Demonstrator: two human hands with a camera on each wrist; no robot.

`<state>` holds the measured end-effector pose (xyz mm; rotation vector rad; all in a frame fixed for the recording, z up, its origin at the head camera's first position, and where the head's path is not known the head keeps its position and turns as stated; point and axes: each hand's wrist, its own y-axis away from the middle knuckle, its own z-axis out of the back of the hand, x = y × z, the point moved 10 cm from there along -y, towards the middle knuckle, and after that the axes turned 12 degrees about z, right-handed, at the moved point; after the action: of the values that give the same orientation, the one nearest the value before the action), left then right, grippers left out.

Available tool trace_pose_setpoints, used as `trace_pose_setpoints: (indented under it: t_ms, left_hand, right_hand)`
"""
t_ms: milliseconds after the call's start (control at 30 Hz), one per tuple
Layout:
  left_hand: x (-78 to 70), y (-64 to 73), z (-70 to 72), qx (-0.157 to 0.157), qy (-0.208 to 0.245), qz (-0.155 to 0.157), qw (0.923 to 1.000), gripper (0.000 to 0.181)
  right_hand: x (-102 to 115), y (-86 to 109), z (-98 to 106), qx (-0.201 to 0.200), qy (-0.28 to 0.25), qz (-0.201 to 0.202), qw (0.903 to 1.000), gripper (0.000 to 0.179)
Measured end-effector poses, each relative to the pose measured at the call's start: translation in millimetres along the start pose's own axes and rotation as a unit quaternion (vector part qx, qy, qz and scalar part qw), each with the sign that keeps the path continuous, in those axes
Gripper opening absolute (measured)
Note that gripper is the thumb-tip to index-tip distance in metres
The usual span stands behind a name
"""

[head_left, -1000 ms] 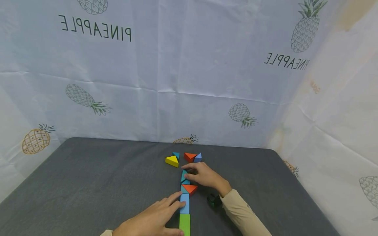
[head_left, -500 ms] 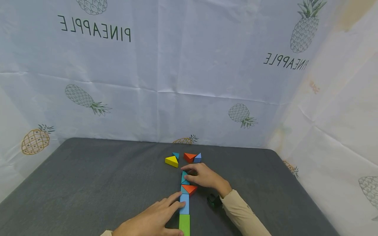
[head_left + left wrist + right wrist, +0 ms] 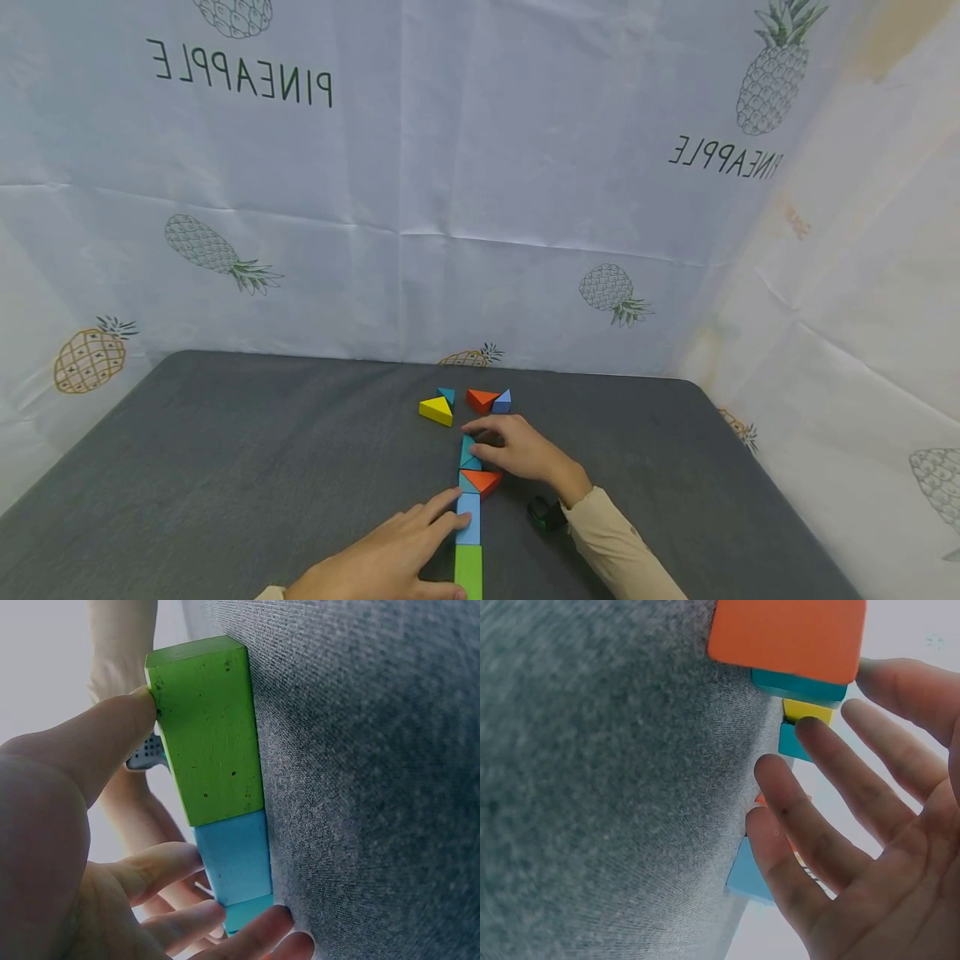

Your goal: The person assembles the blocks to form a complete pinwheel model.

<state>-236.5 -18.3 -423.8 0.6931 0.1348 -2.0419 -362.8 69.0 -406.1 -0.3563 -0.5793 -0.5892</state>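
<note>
A row of wooden blocks runs away from me. A green block (image 3: pixel 468 571) is nearest, then a light blue block (image 3: pixel 468 518), then teal triangular blocks (image 3: pixel 468 454). An orange-red triangular block (image 3: pixel 480 481) sticks out to the row's right. My left hand (image 3: pixel 390 546) lies along the left side. Its thumb touches the green block (image 3: pixel 210 735), and its fingertips touch the light blue block (image 3: pixel 234 859). My right hand (image 3: pixel 521 450) is at the far end, thumb against a teal triangle and index fingertip near its tip. In the right wrist view its fingers are spread and fairly straight.
Beyond the row lie a yellow triangular block (image 3: pixel 437 410), a dark teal one (image 3: pixel 447 395), another orange-red one (image 3: pixel 482 401) and a blue one (image 3: pixel 502 402). A small dark device (image 3: pixel 546 513) is by the right wrist. Pineapple-print cloth (image 3: pixel 480 183) hangs behind the grey table (image 3: pixel 262 467).
The dark gap between the teal triangles at the row's far end has closed, with the farther one now against its neighbour. Both hands stay almost where they were.
</note>
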Motion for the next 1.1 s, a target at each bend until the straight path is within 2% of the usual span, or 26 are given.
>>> trace_pose_setpoints:
  t_ms: [467, 733, 967, 1100]
  left_hand:
    - [2.1, 0.9, -1.6, 0.012, 0.012, 0.013, 0.9998, 0.073]
    - [2.7, 2.5, 0.2, 0.017, 0.018, 0.017, 0.9995, 0.074]
    - [1.3, 3.5, 1.4, 0.004, 0.017, 0.012, 0.9998, 0.074]
    - [3.1, 3.8, 1.8, 0.006, 0.036, 0.024, 0.9991, 0.074]
  right_hand:
    - [13.8, 16.4, 5.0, -0.030, 0.059, -0.001, 0.9978, 0.034]
    - [21.6, 26.5, 1.7, -0.042, 0.058, 0.003, 0.9974, 0.033]
    - [24.4, 31.0, -4.4, -0.030, 0.064, -0.009, 0.9975, 0.037]
    - [24.9, 34.7, -6.5, -0.023, 0.070, -0.012, 0.9972, 0.040]
